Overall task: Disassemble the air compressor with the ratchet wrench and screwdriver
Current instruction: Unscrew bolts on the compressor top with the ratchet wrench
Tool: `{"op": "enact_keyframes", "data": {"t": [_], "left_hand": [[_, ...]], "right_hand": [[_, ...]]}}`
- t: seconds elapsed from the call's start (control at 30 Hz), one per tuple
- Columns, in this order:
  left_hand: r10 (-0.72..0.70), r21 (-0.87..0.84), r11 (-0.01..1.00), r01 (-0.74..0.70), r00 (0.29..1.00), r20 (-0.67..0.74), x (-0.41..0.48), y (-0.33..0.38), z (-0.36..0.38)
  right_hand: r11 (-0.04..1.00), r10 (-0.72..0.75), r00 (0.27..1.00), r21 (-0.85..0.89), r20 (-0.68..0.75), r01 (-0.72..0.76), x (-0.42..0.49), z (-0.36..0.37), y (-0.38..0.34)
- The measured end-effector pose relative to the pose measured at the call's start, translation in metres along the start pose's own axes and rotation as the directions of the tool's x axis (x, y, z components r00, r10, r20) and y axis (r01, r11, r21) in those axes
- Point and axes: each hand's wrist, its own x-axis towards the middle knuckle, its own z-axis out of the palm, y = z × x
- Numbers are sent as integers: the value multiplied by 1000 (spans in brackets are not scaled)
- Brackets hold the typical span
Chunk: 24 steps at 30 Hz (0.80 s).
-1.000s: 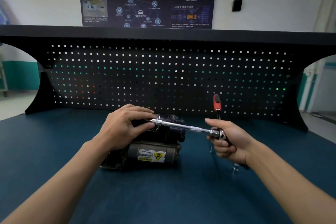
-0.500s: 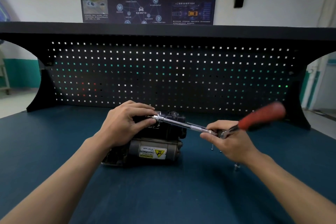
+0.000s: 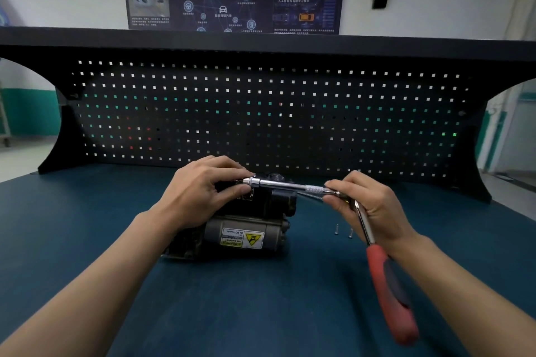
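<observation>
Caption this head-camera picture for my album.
Left hand steadies the extension bar on the air compressor; right hand holds the red-handled ratchet wrench.

Dim overall, the scene takes pale daylight from both side edges and bright specks through the pegboard [image 3: 261,113] holes, the ratchet wrench [image 3: 377,264] glints on its metal and blurs along its red handle, and the shelf [image 3: 261,40] bows with wide-angle distortion.

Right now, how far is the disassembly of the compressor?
Done: two screws stand loose on the table. In hand: the left hand pinches the extension bar at its tip on the air compressor; the right hand holds the ratchet wrench. Left: the compressor body looks to be in one piece.
</observation>
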Motion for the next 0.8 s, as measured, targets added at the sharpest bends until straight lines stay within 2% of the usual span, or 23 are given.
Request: {"op": "enact_keyframes", "data": {"t": [0.2, 0.33, 0.47, 0.57, 0.7, 0.8], "left_hand": [[11, -33, 999, -14, 997, -82, -1, 1, 6], [13, -44, 999, -17, 996, -93, -1, 2, 6], [22, -48, 999, -26, 995, -93, -2, 0, 7], [25, -45, 999, -30, 994, -106, -1, -2, 8], [42, -43, 998, -48, 990, -133, -2, -7, 11], [51, -40, 998, -57, 990, -135, -4, -8, 12]], "right_hand": [[958, 215, 975, 182, 57, -222, 12, -4, -12], [850, 412, 900, 296, 142, -435, 16, -8, -21], [662, 559, 770, 394, 307, -637, 25, -13, -23], [490, 634, 639, 414, 434, -767, 31, -17, -24], [291, 704, 498, 434, 506, -853, 34, -16, -25], [118, 729, 337, 376, 596, -919, 36, -18, -27]]}}
